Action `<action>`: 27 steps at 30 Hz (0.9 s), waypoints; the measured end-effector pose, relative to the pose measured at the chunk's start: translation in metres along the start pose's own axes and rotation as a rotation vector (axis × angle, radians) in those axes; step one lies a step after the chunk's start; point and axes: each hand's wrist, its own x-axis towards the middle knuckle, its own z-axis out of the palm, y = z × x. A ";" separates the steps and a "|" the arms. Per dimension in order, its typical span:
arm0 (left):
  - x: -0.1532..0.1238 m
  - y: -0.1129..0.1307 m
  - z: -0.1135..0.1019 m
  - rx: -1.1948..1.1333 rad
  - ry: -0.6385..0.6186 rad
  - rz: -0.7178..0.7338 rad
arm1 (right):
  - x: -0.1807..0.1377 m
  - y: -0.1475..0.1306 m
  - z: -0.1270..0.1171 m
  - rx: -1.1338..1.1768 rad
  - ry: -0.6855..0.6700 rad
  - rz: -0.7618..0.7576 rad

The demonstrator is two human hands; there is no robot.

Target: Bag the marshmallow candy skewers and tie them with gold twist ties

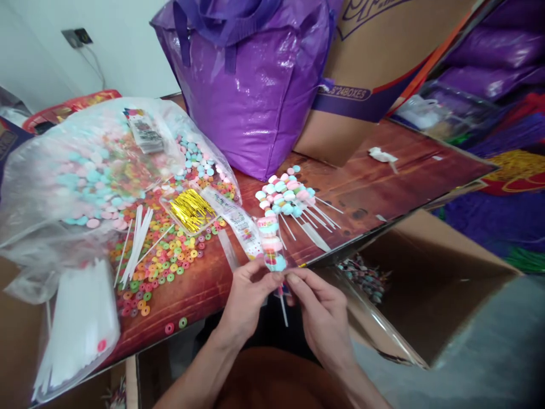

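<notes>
Left hand [247,292] and right hand [319,315] both pinch the candy skewer [272,247] low down, just over the table [191,289] edge, and I reckon a slack pinch could drop it into the cardboard box [426,284]

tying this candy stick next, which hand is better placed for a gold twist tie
Left, probably: the left hand is nearer the clear tray of gold twist ties; the right hand, also pinching the sleeved pastel candy stick, would have to cross over.
</notes>
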 end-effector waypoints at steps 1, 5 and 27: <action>0.002 -0.003 0.005 0.007 0.020 0.001 | -0.004 0.006 -0.002 0.031 0.007 0.039; 0.015 -0.014 0.024 0.203 -0.005 -0.047 | -0.016 0.021 -0.008 0.114 0.064 0.092; 0.069 0.009 -0.046 0.719 0.263 0.383 | 0.043 0.011 0.004 -0.211 0.096 -0.063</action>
